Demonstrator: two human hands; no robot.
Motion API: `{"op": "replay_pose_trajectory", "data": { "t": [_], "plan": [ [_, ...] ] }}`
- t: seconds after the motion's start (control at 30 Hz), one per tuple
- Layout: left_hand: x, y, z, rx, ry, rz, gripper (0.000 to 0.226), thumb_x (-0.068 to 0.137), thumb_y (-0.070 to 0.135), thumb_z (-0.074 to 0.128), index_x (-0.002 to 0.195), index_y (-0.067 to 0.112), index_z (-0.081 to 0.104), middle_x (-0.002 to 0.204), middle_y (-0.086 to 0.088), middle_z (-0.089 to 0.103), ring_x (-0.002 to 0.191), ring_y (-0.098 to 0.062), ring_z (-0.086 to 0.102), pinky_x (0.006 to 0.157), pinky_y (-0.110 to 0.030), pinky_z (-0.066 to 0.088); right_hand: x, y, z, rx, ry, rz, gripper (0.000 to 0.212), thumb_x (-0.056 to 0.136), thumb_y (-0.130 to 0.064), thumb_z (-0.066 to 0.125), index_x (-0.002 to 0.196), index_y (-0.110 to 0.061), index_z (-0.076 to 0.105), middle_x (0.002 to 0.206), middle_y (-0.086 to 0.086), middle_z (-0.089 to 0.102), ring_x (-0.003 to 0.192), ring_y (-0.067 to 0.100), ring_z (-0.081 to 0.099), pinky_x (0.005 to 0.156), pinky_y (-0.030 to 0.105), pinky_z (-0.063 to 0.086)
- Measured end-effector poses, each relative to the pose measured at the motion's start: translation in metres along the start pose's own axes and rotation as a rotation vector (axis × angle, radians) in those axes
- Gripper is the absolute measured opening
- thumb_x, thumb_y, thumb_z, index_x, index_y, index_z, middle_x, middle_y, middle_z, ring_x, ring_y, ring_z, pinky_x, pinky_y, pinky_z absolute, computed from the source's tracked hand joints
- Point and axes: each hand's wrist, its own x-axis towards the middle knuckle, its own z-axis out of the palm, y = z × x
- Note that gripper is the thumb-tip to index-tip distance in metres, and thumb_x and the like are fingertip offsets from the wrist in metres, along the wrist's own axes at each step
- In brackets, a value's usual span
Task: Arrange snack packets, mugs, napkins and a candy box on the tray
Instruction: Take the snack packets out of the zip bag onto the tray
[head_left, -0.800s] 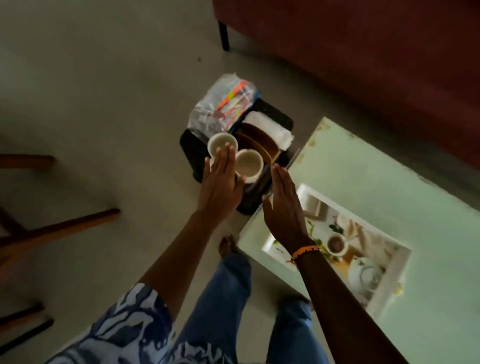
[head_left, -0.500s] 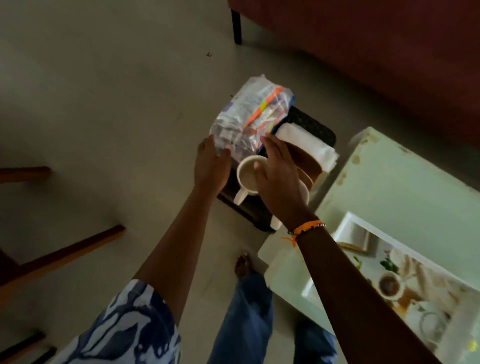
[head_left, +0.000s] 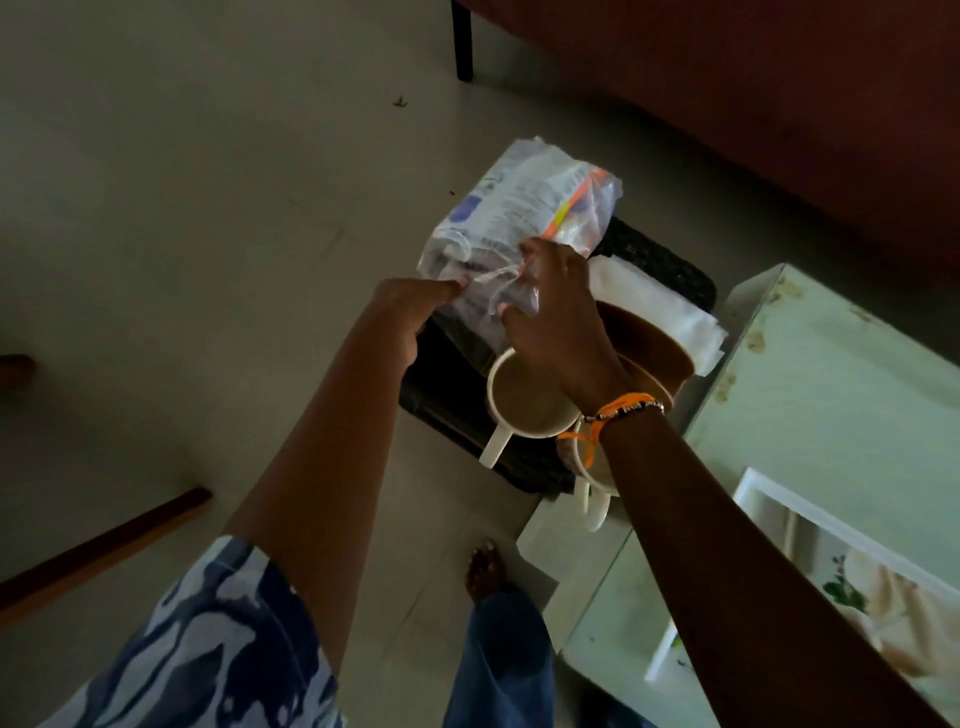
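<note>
A clear snack packet (head_left: 524, 208) with blue and orange print lies at the far end of a black woven tray (head_left: 654, 260). My left hand (head_left: 415, 312) pinches the packet's near edge. My right hand (head_left: 556, 317) grips the same end beside it. Just below my right hand stands a white mug (head_left: 519, 410), and a second white mug (head_left: 592, 478) shows partly under my right wrist. White folded napkins (head_left: 660, 306) lie on the tray's right side, next to a brown round box (head_left: 649, 348).
The tray rests on a dark stool beside a pale green table (head_left: 831, 395) with a picture panel (head_left: 831, 582). A red sofa (head_left: 753, 104) stands behind. Wooden furniture legs (head_left: 104, 545) cross the floor at left. My foot (head_left: 483, 571) is below the tray.
Both hands have moved from above the mugs to the snack packet's near end and closed on it. The camera has come closer to the tray.
</note>
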Motion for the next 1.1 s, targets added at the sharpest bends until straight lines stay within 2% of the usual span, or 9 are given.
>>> {"op": "replay_pose_trajectory", "data": {
  "t": [0.1, 0.17, 0.33, 0.43, 0.57, 0.7, 0.8, 0.93, 1.1],
  "plan": [
    [-0.007, 0.007, 0.004, -0.198, -0.058, 0.083, 0.042, 0.084, 0.019, 0.062, 0.122, 0.004, 0.055, 0.122, -0.018, 0.061, 0.113, -0.033, 0.058, 0.098, -0.042, 0.047, 0.002, 0.000, -0.008, 0.145, 0.013, -0.007, 0.062, 0.082, -0.007, 0.060, 0.135, -0.016, 0.029, 0.144, 0.010, 0.030, 0.124, 0.013, 0.035, 0.093, 0.012, 0.038],
    [-0.015, 0.013, 0.006, -0.319, -0.108, 0.178, 0.039, 0.086, 0.012, 0.056, 0.124, 0.005, 0.053, 0.124, -0.020, 0.060, 0.114, -0.035, 0.058, 0.098, -0.046, 0.046, 0.002, -0.001, -0.014, 0.214, 0.002, 0.000, 0.065, 0.082, -0.006, 0.060, 0.137, -0.017, 0.027, 0.145, 0.009, 0.030, 0.132, 0.021, 0.035, 0.104, 0.031, 0.040],
    [-0.034, 0.031, 0.008, -0.294, 0.090, 0.440, 0.019, 0.084, 0.003, 0.058, 0.103, 0.002, 0.058, 0.107, -0.021, 0.064, 0.096, -0.030, 0.063, 0.088, -0.049, 0.053, -0.002, -0.005, -0.024, 0.170, 0.000, 0.009, 0.062, 0.085, -0.016, 0.060, 0.139, -0.018, 0.029, 0.144, 0.007, 0.038, 0.130, 0.019, 0.041, 0.099, 0.024, 0.038],
    [-0.055, 0.036, 0.008, 0.006, 0.291, 0.729, 0.007, 0.079, 0.002, 0.059, 0.085, 0.006, 0.057, 0.087, -0.010, 0.065, 0.077, -0.015, 0.057, 0.069, -0.026, 0.048, -0.009, -0.013, -0.035, 0.238, 0.022, 0.065, 0.048, 0.090, -0.026, 0.055, 0.135, -0.020, 0.038, 0.138, 0.007, 0.046, 0.117, 0.016, 0.051, 0.094, 0.033, 0.049],
    [-0.113, 0.027, 0.012, 0.237, 0.200, 1.076, 0.045, 0.074, -0.011, 0.050, 0.115, 0.004, 0.059, 0.109, -0.005, 0.064, 0.095, -0.006, 0.057, 0.085, -0.010, 0.043, -0.036, -0.028, -0.061, 0.850, 0.052, 0.166, 0.033, 0.095, -0.035, 0.041, 0.117, -0.015, 0.057, 0.100, -0.006, 0.070, 0.089, 0.006, 0.068, 0.079, 0.024, 0.056],
    [-0.175, -0.013, 0.033, 0.587, 0.184, 1.298, 0.027, 0.073, -0.008, 0.058, 0.080, 0.018, 0.058, 0.126, 0.000, 0.062, 0.128, -0.014, 0.047, 0.118, -0.054, 0.007, -0.080, -0.016, -0.099, 1.337, -0.082, 0.270, 0.051, 0.091, -0.053, 0.037, 0.110, -0.015, 0.066, 0.094, 0.004, 0.076, 0.089, 0.019, 0.071, 0.080, 0.036, 0.057],
    [-0.220, -0.059, 0.050, 0.766, 0.049, 1.394, 0.030, 0.073, 0.000, 0.060, 0.084, 0.028, 0.056, 0.127, 0.007, 0.061, 0.131, -0.012, 0.042, 0.118, -0.045, -0.005, -0.124, 0.012, -0.112, 1.425, -0.090, 0.305, 0.041, 0.087, -0.044, 0.048, 0.104, -0.013, 0.070, 0.093, 0.009, 0.075, 0.075, 0.020, 0.072, 0.060, 0.029, 0.058],
    [-0.276, -0.118, 0.076, 0.890, -0.215, 1.389, 0.022, 0.067, 0.007, 0.053, 0.079, 0.025, 0.060, 0.129, 0.009, 0.060, 0.132, -0.013, 0.042, 0.118, -0.042, 0.010, -0.199, 0.072, -0.117, 1.237, 0.154, 0.454, 0.064, 0.068, -0.032, 0.066, 0.122, 0.000, 0.052, 0.097, 0.018, 0.062, 0.064, 0.025, 0.059, 0.044, 0.025, 0.047],
    [-0.327, -0.160, 0.103, 0.757, -0.632, 1.183, 0.032, 0.073, 0.027, 0.064, 0.104, 0.019, 0.060, 0.130, 0.002, 0.056, 0.122, -0.014, 0.046, 0.105, -0.037, 0.036, -0.298, 0.139, -0.128, 1.021, 0.335, 0.423, 0.010, 0.083, -0.015, 0.060, 0.089, -0.022, 0.065, 0.063, 0.000, 0.064, 0.044, 0.019, 0.050, 0.037, 0.018, 0.033]
  ]
}}
